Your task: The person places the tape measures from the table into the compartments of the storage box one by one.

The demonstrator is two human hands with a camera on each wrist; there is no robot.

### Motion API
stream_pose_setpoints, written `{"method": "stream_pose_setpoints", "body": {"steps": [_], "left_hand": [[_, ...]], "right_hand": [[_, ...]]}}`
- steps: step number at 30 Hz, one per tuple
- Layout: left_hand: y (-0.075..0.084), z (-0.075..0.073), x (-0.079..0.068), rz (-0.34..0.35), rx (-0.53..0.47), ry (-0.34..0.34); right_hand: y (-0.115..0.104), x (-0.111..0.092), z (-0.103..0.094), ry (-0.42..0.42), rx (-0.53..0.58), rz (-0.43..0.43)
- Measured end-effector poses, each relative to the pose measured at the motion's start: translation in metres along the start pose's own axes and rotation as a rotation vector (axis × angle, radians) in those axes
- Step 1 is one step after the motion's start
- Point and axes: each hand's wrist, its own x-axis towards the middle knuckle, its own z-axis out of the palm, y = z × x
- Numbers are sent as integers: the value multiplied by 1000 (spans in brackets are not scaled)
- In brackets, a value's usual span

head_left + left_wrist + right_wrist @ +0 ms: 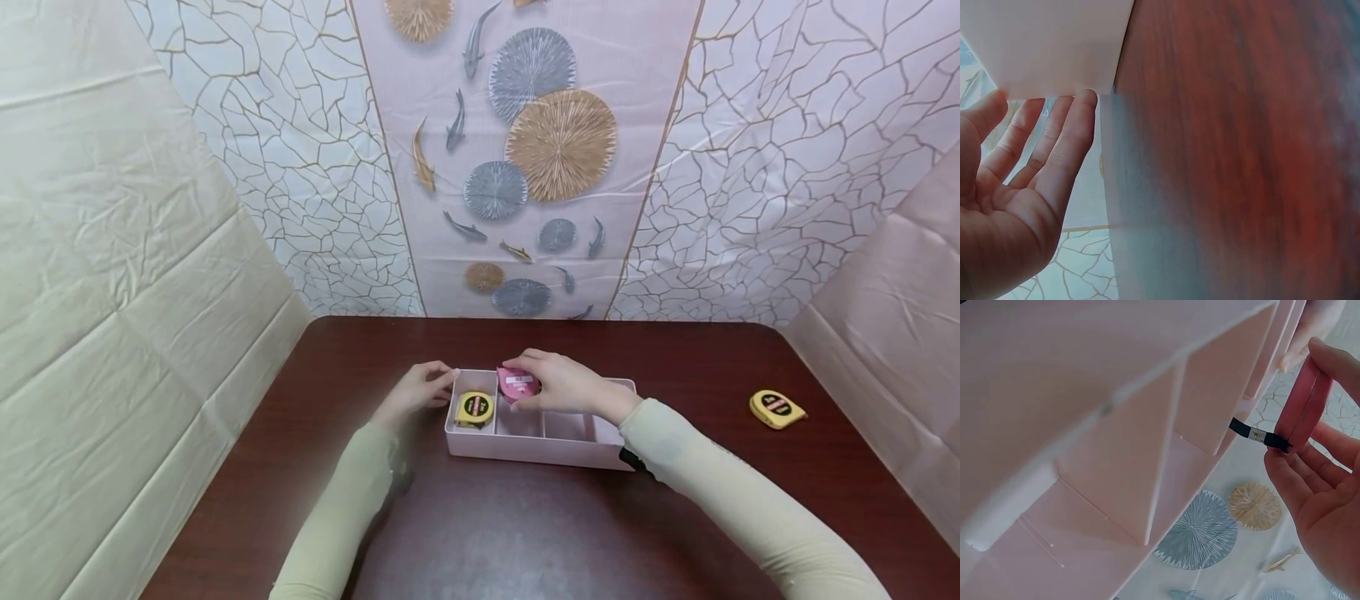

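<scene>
A pink tape measure point(518, 383) is pinched between the thumb and fingers of my right hand point(562, 383), over the second compartment from the left of a pale pink divided box point(540, 451). In the right wrist view, a black strap hangs from the pink tape measure point(1305, 403). My left hand point(414, 393) is at the box's left end, its fingertips touching the end edge in the left wrist view, with the fingers point(1071, 147) extended. A yellow tape measure point(476, 408) lies in the leftmost compartment.
Another yellow tape measure point(776, 409) lies on the dark wooden table point(510, 525), far to the right. Thin dividers point(1129, 456) separate the box's compartments. Patterned cloth point(525, 167) hangs behind the table, and pale cloth point(135, 275) walls the left side.
</scene>
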Motion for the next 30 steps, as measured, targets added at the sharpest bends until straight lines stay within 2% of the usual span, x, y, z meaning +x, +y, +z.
{"method": "stream_pose_setpoints", "body": {"steps": [30], "left_hand": [[-2,0,3,-9,-12,1]], "right_hand": [[2,0,17,-65,12,12]]}}
